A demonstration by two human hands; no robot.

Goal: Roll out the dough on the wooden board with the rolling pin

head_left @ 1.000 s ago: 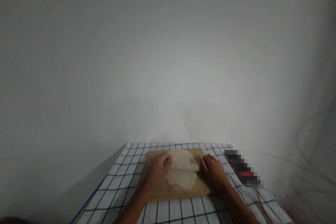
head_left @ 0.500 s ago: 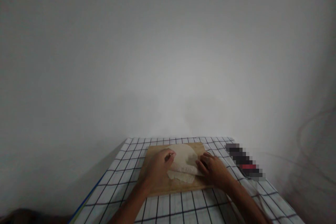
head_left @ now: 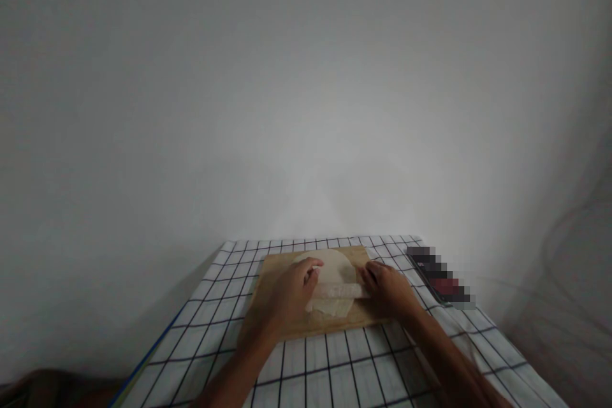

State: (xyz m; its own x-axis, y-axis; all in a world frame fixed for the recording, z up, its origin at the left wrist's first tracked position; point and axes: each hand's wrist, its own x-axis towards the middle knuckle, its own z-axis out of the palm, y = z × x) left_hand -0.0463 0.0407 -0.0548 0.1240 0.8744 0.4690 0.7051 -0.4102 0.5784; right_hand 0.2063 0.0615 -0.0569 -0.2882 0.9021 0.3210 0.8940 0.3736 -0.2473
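A pale, round sheet of dough (head_left: 332,266) lies on a wooden board (head_left: 287,329). Across it runs a whitish rolling pin (head_left: 339,291); whether flour or a wrap of dough covers it, I cannot tell. My left hand (head_left: 292,290) is curled around the pin's left end, hiding that end. At the other end my right hand (head_left: 386,288) closes over the pin, fingers bent. A ragged-edged strip of dough (head_left: 329,306) shows on the near side of the pin.
A white cloth with dark grid lines (head_left: 315,366) covers the table beneath the board. To the right lies a dark, pixelated flat object (head_left: 435,274) near the table edge. A plain wall (head_left: 306,108) rises directly behind the table.
The rolling pin was slanted, right end lower; now it lies nearly level across the dough. Both hands remain on it. The whole table sits slightly higher in view.
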